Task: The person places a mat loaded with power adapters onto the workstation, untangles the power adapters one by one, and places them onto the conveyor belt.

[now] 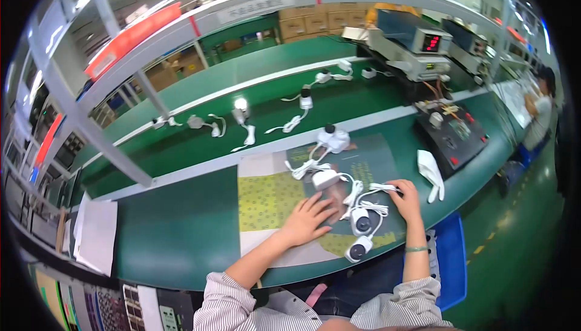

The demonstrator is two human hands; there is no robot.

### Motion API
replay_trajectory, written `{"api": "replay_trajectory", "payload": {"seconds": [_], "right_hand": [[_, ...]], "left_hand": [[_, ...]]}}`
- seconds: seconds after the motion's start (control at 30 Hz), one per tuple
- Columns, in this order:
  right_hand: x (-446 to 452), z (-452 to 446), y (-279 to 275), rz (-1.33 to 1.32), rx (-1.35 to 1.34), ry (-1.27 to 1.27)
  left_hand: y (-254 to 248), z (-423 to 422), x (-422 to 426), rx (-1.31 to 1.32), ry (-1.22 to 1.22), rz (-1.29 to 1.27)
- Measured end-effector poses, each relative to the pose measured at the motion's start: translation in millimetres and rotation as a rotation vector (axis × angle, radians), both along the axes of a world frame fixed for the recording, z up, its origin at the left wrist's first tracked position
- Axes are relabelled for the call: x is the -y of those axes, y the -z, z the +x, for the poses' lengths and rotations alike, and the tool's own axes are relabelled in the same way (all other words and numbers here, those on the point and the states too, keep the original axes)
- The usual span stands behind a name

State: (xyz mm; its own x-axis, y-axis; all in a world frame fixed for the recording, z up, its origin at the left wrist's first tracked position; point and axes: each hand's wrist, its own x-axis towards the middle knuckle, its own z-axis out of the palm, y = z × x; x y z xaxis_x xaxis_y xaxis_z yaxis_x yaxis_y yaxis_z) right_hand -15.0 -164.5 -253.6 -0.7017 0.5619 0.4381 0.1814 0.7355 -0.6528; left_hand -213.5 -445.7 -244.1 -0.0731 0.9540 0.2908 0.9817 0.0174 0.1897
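My left hand (307,221) lies flat with fingers spread on the printed mat (272,170), holding nothing. A white power adapter (325,179) sits just beyond its fingertips, with a coiled white cable (301,169) beside it. My right hand (407,199) pinches the end of a white cable (380,187); a small dark tip shows at its fingers. Left of that hand are two white devices with round black fronts, one upper (361,222) and one lower (358,249), among looped cables. Another white device with a black knob-like top (333,139) stands at the mat's far edge.
A white glove (430,175) lies right of the mat, near a black test board (451,131). Several white devices with cables lie on the green belt (206,110) beyond the rail. Stacked instruments (417,49) stand at back right. A person (540,107) sits farther right.
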Motion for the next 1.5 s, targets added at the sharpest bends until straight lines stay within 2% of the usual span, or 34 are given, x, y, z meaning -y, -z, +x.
{"api": "replay_trajectory", "payload": {"seconds": [0.03, 0.13, 0.17, 0.27, 0.33, 0.37, 0.43, 0.53, 0.63, 0.83, 0.93, 1.0, 1.03, 1.07, 1.1, 1.13, 1.17, 1.2, 1.27, 1.37, 1.4, 1.47, 1.5], "right_hand": [[1.0, 0.0, -0.6, 0.002, -0.004, 0.014], [-0.5, -1.2, -1.4, 0.011, -0.014, 0.018], [-1.0, -1.4, -0.9, 0.007, -0.014, 0.015], [2.5, -0.2, -6.3, -0.021, -0.007, 0.034], [-1.5, -1.1, 0.3, 0.002, -0.011, 0.023], [-4.7, -2.1, 4.3, -0.009, -0.021, 0.014], [-5.3, -2.0, 10.1, -0.023, -0.047, -0.011], [-3.5, -2.3, 5.6, 0.002, -0.051, 0.003], [-3.1, -1.7, 6.3, -0.059, -0.04, -0.003], [-3.3, -1.3, 6.8, -0.049, -0.04, 0.008], [0.7, -5.5, 5.3, -0.047, -0.045, -0.011], [-1.6, -3.0, 6.3, -0.051, -0.027, 0.0], [-2.3, -2.6, 7.1, -0.025, -0.04, -0.006], [-1.8, -3.8, 9.7, 0.006, -0.049, 0.007], [-2.8, -2.9, 11.8, 0.007, -0.021, 0.035], [-3.2, -2.7, 8.8, 0.005, 0.006, 0.034], [-1.8, -0.6, 6.5, 0.034, -0.014, 0.024], [-4.5, -0.8, 9.1, 0.025, -0.045, 0.008], [1.4, 0.7, 0.7, -0.007, 0.017, 0.043], [-0.7, 0.5, 4.5, 0.009, 0.008, 0.043], [-0.2, 0.3, 4.4, 0.006, 0.006, 0.043], [0.7, 0.6, 3.4, -0.004, 0.014, 0.04], [1.3, 1.1, 2.8, -0.012, 0.023, 0.038]], "left_hand": [[-5.2, -3.7, -1.9, 0.115, 0.012, 0.003], [-3.3, -14.0, -5.0, 0.239, -0.161, 0.166], [-1.9, -17.9, -8.5, 0.12, -0.229, 0.252], [-19.2, -28.8, -27.5, 0.224, -0.257, 0.241], [-7.5, -34.0, -44.3, 0.378, -0.3, 0.246], [5.7, -40.5, -50.5, 0.279, -0.265, 0.342], [9.1, -39.2, -53.9, 0.252, -0.352, 0.346], [-1.3, -39.1, -49.3, 0.487, -0.339, 0.255], [-8.6, -49.9, -35.0, 0.44, -0.296, 0.367], [-69.3, -54.0, 38.0, 0.294, -0.45, 0.685], [-61.8, -82.2, 79.4, 0.202, -0.481, 0.986], [-66.4, -80.1, 94.8, 0.477, -0.531, 1.19], [-60.9, -84.4, 105.2, 0.489, -0.634, 1.225], [-43.1, -98.8, 110.2, 0.643, -0.548, 1.358], [-20.9, -114.1, 123.5, 0.637, -0.679, 1.318], [-22.3, -105.8, 120.4, 0.947, -0.59, 1.325], [-18.3, -107.3, 124.5, 1.033, -0.692, 1.184], [3.0, -122.0, 127.4, 0.769, -0.814, 1.041], [-0.5, -115.8, 119.2, 0.31, -0.829, 0.744], [-16.4, -84.0, 94.7, 0.291, -0.806, 0.514], [-19.1, -74.9, 89.2, 0.413, -0.8, 0.451], [-17.0, -68.1, 85.8, 0.414, -0.659, 0.341], [-21.3, -65.4, 86.1, 0.537, -0.63, 0.242]]}}
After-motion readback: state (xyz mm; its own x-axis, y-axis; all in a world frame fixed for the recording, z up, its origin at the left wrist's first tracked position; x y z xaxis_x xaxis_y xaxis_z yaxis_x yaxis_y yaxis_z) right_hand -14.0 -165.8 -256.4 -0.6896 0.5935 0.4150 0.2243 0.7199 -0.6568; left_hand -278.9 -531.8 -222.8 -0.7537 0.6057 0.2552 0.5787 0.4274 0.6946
